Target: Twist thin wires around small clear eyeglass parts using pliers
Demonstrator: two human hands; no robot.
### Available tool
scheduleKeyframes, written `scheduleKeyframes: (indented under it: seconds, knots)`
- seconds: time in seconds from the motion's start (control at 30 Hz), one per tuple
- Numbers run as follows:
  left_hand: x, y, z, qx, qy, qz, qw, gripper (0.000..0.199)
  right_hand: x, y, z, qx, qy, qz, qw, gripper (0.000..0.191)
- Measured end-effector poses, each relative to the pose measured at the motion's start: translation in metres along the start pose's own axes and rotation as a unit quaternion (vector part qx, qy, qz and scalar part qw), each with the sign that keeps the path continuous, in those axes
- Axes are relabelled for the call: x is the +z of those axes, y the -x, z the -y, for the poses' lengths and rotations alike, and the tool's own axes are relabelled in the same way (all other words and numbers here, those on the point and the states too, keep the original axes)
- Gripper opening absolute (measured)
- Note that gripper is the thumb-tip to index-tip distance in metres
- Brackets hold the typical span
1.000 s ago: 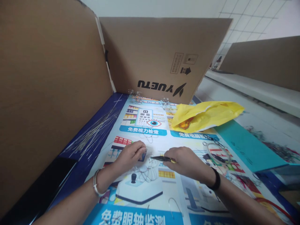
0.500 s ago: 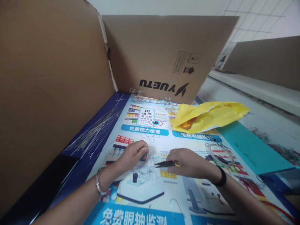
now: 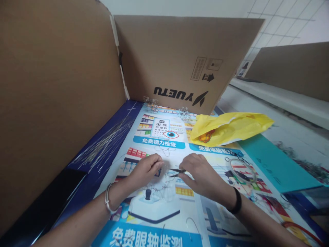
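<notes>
Cardboard walls [image 3: 167, 51] stand at the far and left sides of a printed sheet [image 3: 154, 208]. Over its middle, the left hand [image 3: 147, 169] has thumb and forefinger pinched together, seemingly on a thin wire [image 3: 166, 167], which curves out just right of them. Facing it from the right, the right hand [image 3: 199, 174] grips small pliers [image 3: 180, 171], its fingers partly spread and the jaws parted. Their long axis points left towards the wire, which lies nearer the left hand; whether tips and wire touch, I cannot tell. The wire's course blurs into the print, a tangle [image 3: 160, 192] lies faintly nearer, and the right hand hides the pliers' handles.
</notes>
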State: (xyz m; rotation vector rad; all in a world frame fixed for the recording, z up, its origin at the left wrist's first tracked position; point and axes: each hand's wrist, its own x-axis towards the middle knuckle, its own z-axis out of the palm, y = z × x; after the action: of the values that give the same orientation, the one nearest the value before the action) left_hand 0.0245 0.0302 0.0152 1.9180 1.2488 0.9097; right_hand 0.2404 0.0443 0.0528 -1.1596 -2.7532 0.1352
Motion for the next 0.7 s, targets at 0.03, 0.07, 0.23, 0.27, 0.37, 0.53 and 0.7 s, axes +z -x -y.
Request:
scheduleKeyframes:
  seconds: [0.03, 0.07, 0.23, 0.27, 0.37, 0.53, 0.7]
  knots:
    - [0.001, 0.000, -0.001, 0.001, -0.010, -0.003, 1.000, 0.023, 0.000, 0.001, 0.005, 0.011, -0.047, 0.002, 0.999, 0.024]
    - [0.001, 0.001, -0.002, 0.002, -0.019, -0.004, 1.000, 0.023, 0.002, 0.001, 0.010, 0.023, -0.091, 0.008, 0.996, 0.027]
    - [0.004, 0.002, -0.007, -0.002, -0.016, -0.005, 1.000, 0.021, 0.020, 0.003, 0.024, 0.054, -0.149, -0.017, 0.987, 0.028]
    - [0.004, 0.002, -0.008, -0.007, -0.007, -0.001, 1.000, 0.021, 0.023, 0.003, 0.024, 0.064, -0.154, -0.028, 0.986, 0.027]
    - [0.004, 0.002, -0.008, -0.012, 0.013, 0.019, 1.000, 0.021, 0.029, 0.002, 0.023, 0.088, -0.180, -0.050, 0.978, 0.025]
    - [0.003, 0.000, -0.006, 0.037, -0.009, -0.003, 0.999, 0.020, 0.029, 0.001, 0.022, 0.101, -0.210, -0.047, 0.971, 0.023]
    - [0.004, -0.002, -0.004, 0.057, -0.040, -0.001, 0.998, 0.019, 0.030, -0.001, 0.022, 0.118, -0.213, -0.056, 0.968, 0.022]
